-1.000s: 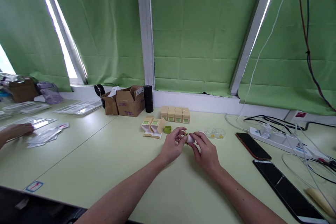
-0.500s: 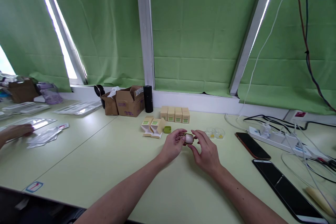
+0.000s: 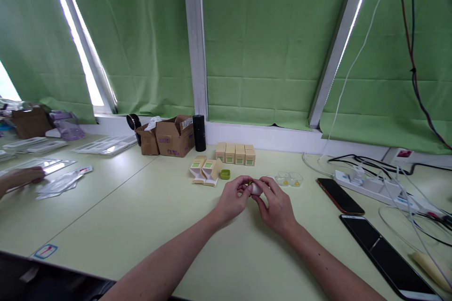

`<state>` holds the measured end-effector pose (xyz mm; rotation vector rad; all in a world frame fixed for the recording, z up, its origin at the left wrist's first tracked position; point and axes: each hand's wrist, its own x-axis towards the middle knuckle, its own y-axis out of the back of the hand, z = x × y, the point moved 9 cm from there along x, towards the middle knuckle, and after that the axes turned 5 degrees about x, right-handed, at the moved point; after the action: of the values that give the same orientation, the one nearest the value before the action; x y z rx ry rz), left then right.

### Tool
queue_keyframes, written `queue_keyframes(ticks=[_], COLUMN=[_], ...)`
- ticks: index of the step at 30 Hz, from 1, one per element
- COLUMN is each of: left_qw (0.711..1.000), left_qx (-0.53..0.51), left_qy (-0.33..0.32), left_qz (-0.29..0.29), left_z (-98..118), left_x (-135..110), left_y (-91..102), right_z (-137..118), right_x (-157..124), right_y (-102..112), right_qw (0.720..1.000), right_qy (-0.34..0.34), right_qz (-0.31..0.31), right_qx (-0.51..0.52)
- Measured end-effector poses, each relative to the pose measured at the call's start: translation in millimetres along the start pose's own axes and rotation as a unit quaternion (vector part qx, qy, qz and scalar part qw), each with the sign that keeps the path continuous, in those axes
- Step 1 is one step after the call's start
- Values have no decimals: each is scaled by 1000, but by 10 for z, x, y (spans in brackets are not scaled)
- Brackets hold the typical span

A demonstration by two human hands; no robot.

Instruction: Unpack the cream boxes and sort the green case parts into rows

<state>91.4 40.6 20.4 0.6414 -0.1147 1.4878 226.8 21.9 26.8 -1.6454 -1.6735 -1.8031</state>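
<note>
Between the fingertips of both hands is a small white rounded case [image 3: 255, 190] with a yellow-green edge showing at its upper left. My left hand [image 3: 233, 197] pinches it from the left. From the right, my right hand [image 3: 275, 202] grips it with thumb and fingers, covering much of it. Just beyond my left hand lies a small green open-topped cover [image 3: 225, 174]. Two opened cardboard boxes [image 3: 205, 170] with green labels lie to its left. A clear plastic tray [image 3: 288, 179] with small yellow pieces rests beyond my right hand.
Several small closed boxes [image 3: 235, 154] line up at the back, near a black cylinder [image 3: 199, 133] and a brown carton [image 3: 175, 136]. On the right are two phones [image 3: 340, 195], a power strip [image 3: 374, 188] and cables. Another person's hand [image 3: 26, 176] touches flat plastic sheets at left.
The white case has turned in my fingers, so its yellow-rimmed face no longer points at me. My right fingers have closed further over it. The other things have stayed put.
</note>
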Motion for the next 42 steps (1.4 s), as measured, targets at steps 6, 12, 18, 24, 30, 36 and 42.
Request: queue_keyframes(ticks=[6,12,18,24,30,36,42], left_qw=[999,998,997,997,997,997,997], left_qx=[47,56,67,71,81,75,69], left_qy=[-25,-32,-26,-17,-1,19,21], left_qz=[2,1,-4,-7,-8,-4,-5], left_z=[17,59,107,118,69,2,0], left_x=[-3,-5,0,0,16,22,27], left_y=[4,4,-5,-15,-13,-2,6], right_z=[10,6,-8,-14,9,12,3], right_x=[-1,4,20,42,50,60,66], right_y=[-22,-28,-50,-56,-115,-153,-162], right_qw=[1000,1000,1000,1000,1000,1000,1000], right_qy=[0,5,2,-2,-8,-3,-1], right_qz=[-6,-8,-19,-15,-26,-27,-21], right_qx=[-1,2,-1,19,13,8,4])
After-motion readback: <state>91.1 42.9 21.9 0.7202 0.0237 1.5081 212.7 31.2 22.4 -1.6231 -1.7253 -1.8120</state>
